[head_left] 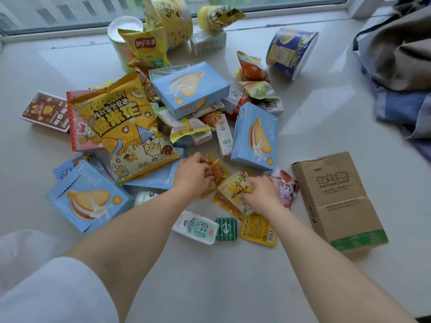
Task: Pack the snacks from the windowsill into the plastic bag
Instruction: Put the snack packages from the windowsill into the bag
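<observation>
Snacks lie heaped mid-windowsill (303, 117); no plastic bag shows. We judge the small packets light, crinkly and slippery, best pinched by a sealed edge. Our left hand (192, 173) curls round an orange sachet (215, 167), our right hand (261, 191) clamps a yellow packet (235, 185), both forearms outstretched near the front edge

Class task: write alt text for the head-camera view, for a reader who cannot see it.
A person's left hand grips a small orange snack packet while the right hand grips a yellow packet, both at the near edge of a snack pile on a pale windowsill. Behind them lie a popcorn bag and blue biscuit boxes; a brown cardboard box lies right.
</observation>
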`<state>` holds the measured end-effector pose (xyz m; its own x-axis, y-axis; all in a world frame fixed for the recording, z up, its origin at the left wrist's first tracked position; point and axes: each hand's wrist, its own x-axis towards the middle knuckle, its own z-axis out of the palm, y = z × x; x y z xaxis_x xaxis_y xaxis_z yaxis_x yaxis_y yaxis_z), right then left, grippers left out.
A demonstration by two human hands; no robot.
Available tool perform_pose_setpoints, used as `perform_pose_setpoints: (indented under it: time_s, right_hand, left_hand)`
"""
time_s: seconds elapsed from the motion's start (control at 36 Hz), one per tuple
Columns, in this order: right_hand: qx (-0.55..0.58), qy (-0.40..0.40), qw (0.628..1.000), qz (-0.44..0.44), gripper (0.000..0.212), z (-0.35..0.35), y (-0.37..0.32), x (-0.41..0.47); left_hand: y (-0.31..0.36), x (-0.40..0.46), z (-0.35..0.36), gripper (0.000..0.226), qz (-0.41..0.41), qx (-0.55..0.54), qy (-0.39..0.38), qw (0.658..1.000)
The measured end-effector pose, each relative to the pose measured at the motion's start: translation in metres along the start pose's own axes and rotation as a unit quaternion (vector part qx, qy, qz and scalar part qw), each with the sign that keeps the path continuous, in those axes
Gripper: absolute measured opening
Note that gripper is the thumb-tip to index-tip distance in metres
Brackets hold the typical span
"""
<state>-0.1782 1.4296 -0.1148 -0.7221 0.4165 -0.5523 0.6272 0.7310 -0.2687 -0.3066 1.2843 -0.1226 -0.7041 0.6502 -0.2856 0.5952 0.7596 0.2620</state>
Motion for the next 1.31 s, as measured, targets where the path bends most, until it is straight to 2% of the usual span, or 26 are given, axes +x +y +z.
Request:
perform_pose_setpoints:
  time_s: [0.08, 0.14, 0.22, 0.31, 0.36, 0.42, 0.44, 0.5, 0.61, 0.67, 0.81, 1.0, 1.06, 1.19, 1.31]
  right_hand:
    - [0.18, 0.016, 0.982, 0.05, 0.041, -0.002, 0.003, -0.013]
    - [0.26, 0.029, 0.963, 0.057, 0.04, -0.008, 0.0, -0.021]
    - [0.321, 0.074, 0.943, 0.049, 0.049, -0.023, -0.014, -0.037]
    - [0.393, 0.098, 0.914, 0.037, 0.073, -0.037, -0.036, -0.054]
    - [0.434, 0.104, 0.895, 0.021, 0.085, -0.042, -0.055, -0.066]
    - [0.471, 0.101, 0.876, 0.003, 0.08, -0.047, -0.078, -0.08]
    - [0.491, 0.094, 0.866, -0.006, 0.074, -0.047, -0.093, -0.086]
    - [0.51, 0.075, 0.857, -0.017, 0.066, -0.041, -0.12, -0.098]
    - [0.503, 0.034, 0.861, -0.067, 0.042, -0.023, -0.184, -0.12]
    - [0.508, 0.016, 0.855, -0.1, 0.041, -0.012, -0.218, -0.134]
    - [0.47, -0.01, 0.863, -0.187, 0.021, 0.04, -0.305, -0.165]
    - [0.452, -0.029, 0.867, -0.208, 0.016, 0.11, -0.418, -0.214]
    - [0.447, -0.033, 0.871, -0.201, 0.014, 0.125, -0.442, -0.223]
    - [0.333, 0.011, 0.921, -0.204, 0.01, 0.162, -0.481, -0.22]
    - [0.229, 0.019, 0.956, -0.183, 0.024, 0.188, -0.491, -0.208]
  left_hand:
    - [0.004, -0.013, -0.01, 0.032, -0.057, -0.104, 0.021, 0.993]
    - [0.007, -0.023, -0.022, 0.033, -0.107, -0.187, 0.032, 0.976]
    - [0.007, -0.042, -0.042, 0.032, -0.156, -0.275, 0.067, 0.947]
    - [-0.001, -0.063, -0.06, 0.031, -0.185, -0.344, 0.119, 0.913]
    - [-0.008, -0.08, -0.071, 0.045, -0.196, -0.424, 0.15, 0.871]
    - [-0.015, -0.101, -0.083, 0.072, -0.198, -0.494, 0.161, 0.831]
    - [-0.022, -0.114, -0.088, 0.079, -0.205, -0.505, 0.16, 0.823]
    - [-0.038, -0.14, -0.097, 0.068, -0.222, -0.496, 0.171, 0.822]
    - [-0.083, -0.199, -0.111, 0.035, -0.27, -0.492, 0.245, 0.79]
    - [-0.107, -0.229, -0.118, 0.025, -0.277, -0.482, 0.282, 0.782]
    - [-0.174, -0.308, -0.127, 0.023, -0.317, -0.471, 0.332, 0.754]
    - [-0.272, -0.397, -0.127, 0.019, -0.366, -0.454, 0.387, 0.714]
    - [-0.3, -0.413, -0.125, 0.022, -0.375, -0.442, 0.387, 0.718]
    - [-0.364, -0.425, -0.101, 0.03, -0.43, -0.418, 0.326, 0.731]
    - [-0.394, -0.413, -0.076, 0.032, -0.453, -0.421, 0.253, 0.744]
